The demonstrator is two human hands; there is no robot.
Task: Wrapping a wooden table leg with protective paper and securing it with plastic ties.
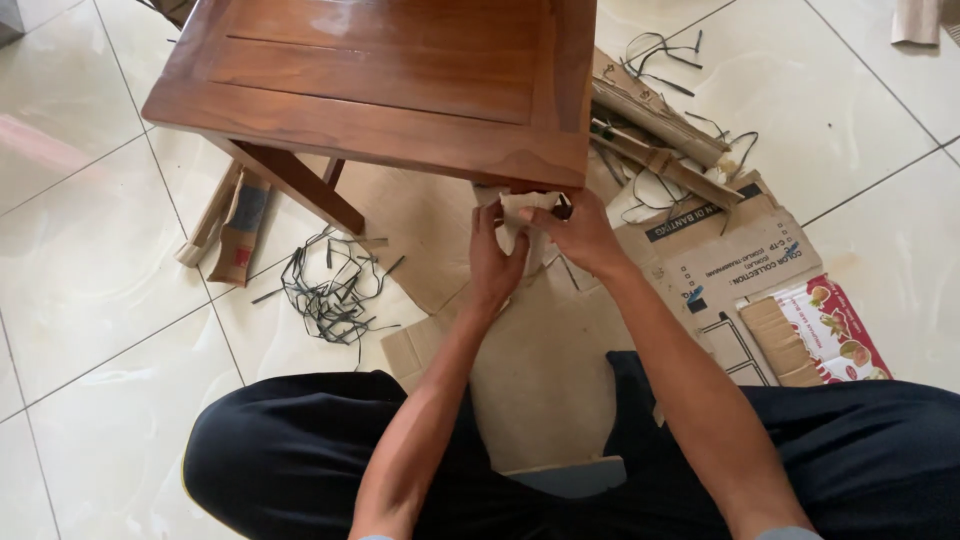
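Working under the near corner of the wooden table (400, 90), your left hand (493, 262) and right hand (583, 238) pinch the pale wrapping (524, 215) around its leg, which runs upright; the right fingers also clasp a small dark tool (563, 207).

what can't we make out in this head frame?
- Small dark thing in the right hand: too small to identify.
- Pale paper wrapping between both hands: the left hand covers part.
- Brown wooden table: far side cut off by top edge; leg under the near corner hidden.
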